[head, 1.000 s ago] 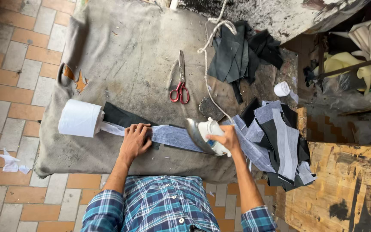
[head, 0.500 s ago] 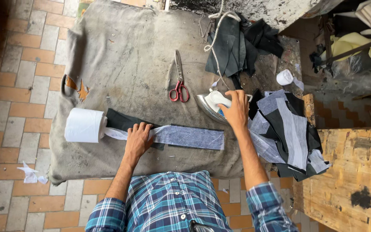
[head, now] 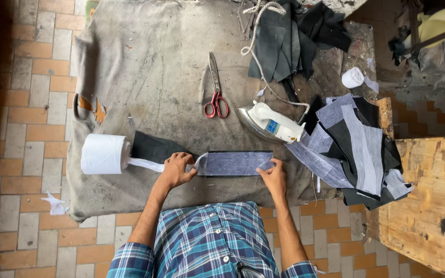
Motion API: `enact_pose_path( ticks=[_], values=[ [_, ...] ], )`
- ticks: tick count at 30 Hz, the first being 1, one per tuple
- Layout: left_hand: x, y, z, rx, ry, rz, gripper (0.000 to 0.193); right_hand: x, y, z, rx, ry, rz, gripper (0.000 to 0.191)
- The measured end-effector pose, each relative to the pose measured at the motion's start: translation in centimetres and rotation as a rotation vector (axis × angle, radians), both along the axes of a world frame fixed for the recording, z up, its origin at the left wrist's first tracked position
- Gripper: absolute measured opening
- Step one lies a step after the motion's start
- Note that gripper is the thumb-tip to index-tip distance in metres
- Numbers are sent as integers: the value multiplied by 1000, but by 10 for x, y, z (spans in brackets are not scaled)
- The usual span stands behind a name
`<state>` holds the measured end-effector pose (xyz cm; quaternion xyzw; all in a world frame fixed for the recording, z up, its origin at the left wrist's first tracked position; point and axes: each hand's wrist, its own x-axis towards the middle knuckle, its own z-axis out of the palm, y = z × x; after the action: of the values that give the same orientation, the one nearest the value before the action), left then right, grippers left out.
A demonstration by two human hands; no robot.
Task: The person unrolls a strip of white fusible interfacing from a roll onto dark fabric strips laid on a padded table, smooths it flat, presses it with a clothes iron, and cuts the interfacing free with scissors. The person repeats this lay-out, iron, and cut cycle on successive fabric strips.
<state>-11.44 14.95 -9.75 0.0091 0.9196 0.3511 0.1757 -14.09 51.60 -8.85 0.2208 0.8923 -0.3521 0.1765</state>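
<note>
Left hand (head: 175, 170) pinches the white interfacing tape at the left end of the grey fabric strip (head: 235, 162); right hand (head: 273, 175) pinches the strip's right end corner, hands apart, one at each end. Strip lies flat on the grey padded cloth table (head: 145, 72), near its front edge. Step looks like laying and lining up the interfacing on the strip; the next move likely calls for keeping the tape straight along the strip and holding both ends flat. White tape roll (head: 104, 154) left of the strip, tape running from it to the left hand. White iron (head: 271, 122) just behind the strip's right end, nobody holding it, small blue label on its side. Red-handled scissors (head: 215, 87) behind the strip. Pile of cut grey and black pieces (head: 356, 146) right of the strip. Small white roll (head: 353, 77) well behind that pile.
</note>
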Motion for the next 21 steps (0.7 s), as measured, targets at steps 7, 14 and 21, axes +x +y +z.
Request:
enact_pose_path(
  ticks=[7,14,21],
  values=[
    [-14,1,13,-38,-91,-48,33,-9,5,-1,103,569,228,29],
    [-23,-18,16,91,-251,-238,28,-13,59,15,-630,263,-136,40],
    [-33,-16,13,355,-292,-117,31,-3,99,39,-641,83,-4,51]
  ],
)
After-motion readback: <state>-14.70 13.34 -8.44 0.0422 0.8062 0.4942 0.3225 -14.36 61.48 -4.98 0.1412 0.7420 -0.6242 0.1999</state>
